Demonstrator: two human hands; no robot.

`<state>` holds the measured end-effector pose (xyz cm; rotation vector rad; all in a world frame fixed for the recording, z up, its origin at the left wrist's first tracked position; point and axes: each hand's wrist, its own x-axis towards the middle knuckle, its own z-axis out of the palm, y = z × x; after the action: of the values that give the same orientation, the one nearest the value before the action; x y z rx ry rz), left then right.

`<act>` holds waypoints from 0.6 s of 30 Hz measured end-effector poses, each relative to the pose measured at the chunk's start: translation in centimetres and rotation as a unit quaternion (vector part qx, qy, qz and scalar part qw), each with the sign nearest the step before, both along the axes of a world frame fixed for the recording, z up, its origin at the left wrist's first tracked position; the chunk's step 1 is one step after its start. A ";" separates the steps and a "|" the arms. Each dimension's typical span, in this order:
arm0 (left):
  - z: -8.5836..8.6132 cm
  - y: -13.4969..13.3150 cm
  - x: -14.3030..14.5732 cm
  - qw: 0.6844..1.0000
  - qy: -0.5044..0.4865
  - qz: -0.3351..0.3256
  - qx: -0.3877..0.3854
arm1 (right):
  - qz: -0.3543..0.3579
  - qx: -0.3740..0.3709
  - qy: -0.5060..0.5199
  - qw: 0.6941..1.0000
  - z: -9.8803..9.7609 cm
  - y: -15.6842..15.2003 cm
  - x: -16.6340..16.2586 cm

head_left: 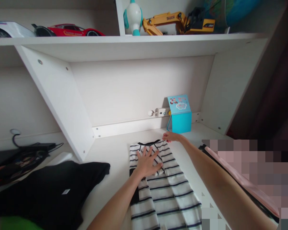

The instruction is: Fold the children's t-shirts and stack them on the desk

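Note:
A white shirt with black stripes [167, 191] lies on the white desk, its sides folded inward and its dark-trimmed neck at the far end. My left hand [147, 163] rests flat on the upper part of the shirt, fingers spread. At the shirt's far right corner, by the shoulder, my right hand [170, 136] has its fingers pinched together on the striped fabric. A blue spiral desk calendar [181, 123] stands just beyond my right hand.
A black T-shirt [53, 188] lies to the left, near a dark hanger hook [14, 140]. A power strip [163, 112] is fixed at the back wall. The shelf [144, 40] above carries a toy excavator [182, 24], a red toy car [72, 30] and a globe [232, 11].

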<state>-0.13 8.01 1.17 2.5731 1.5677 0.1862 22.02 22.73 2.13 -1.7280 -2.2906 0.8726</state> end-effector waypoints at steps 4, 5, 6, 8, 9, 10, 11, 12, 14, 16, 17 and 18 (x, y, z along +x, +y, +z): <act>0.1 0.0 0.2 1.000 0.006 0.012 -0.007 | -0.014 0.075 -0.024 0.997 0.2 -0.2 -0.6; 0.1 0.0 0.2 1.000 0.004 0.016 -0.007 | -0.021 0.101 -0.027 0.994 0.4 -0.6 -0.8; 0.0 0.1 0.2 1.000 0.002 0.018 -0.006 | -0.027 0.128 -0.028 0.991 0.7 -1.1 -1.1; -0.2 0.2 0.2 1.000 -0.006 0.020 -0.002 | -0.028 0.177 -0.025 0.984 1.0 -2.9 -2.0; -0.3 0.3 0.2 1.000 -0.009 0.019 0.000 | -0.019 0.196 -0.021 0.980 1.0 -4.3 -2.5; -0.3 0.3 0.2 1.000 -0.012 0.018 0.002 | -0.002 0.210 -0.017 0.978 0.8 -5.8 -3.0; -0.4 0.4 0.2 1.000 -0.013 0.017 0.004 | 0.020 0.217 -0.015 0.976 0.4 -7.7 -3.4; -0.5 0.4 0.2 1.000 -0.012 0.017 0.005 | 0.044 0.218 -0.013 0.975 -0.1 -9.7 -3.7; -0.5 0.4 0.2 1.000 -0.006 0.020 0.006 | 0.081 0.209 -0.022 0.974 -1.1 -14.1 -3.6; -0.4 0.5 0.2 1.000 0.000 0.022 0.003 | 0.102 0.192 -0.043 0.975 -1.9 -18.6 -2.7; -0.3 0.5 0.2 1.000 0.003 0.023 -0.001 | 0.111 0.184 -0.054 0.975 -2.1 -20.9 -2.0; -0.2 0.5 0.2 1.000 0.005 0.023 -0.006 | 0.120 0.178 -0.061 0.975 -2.2 -23.1 -1.3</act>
<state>0.09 8.46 0.94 2.5353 1.6276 0.1683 20.76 -0.40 -0.08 -1.4074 -2.5790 0.3600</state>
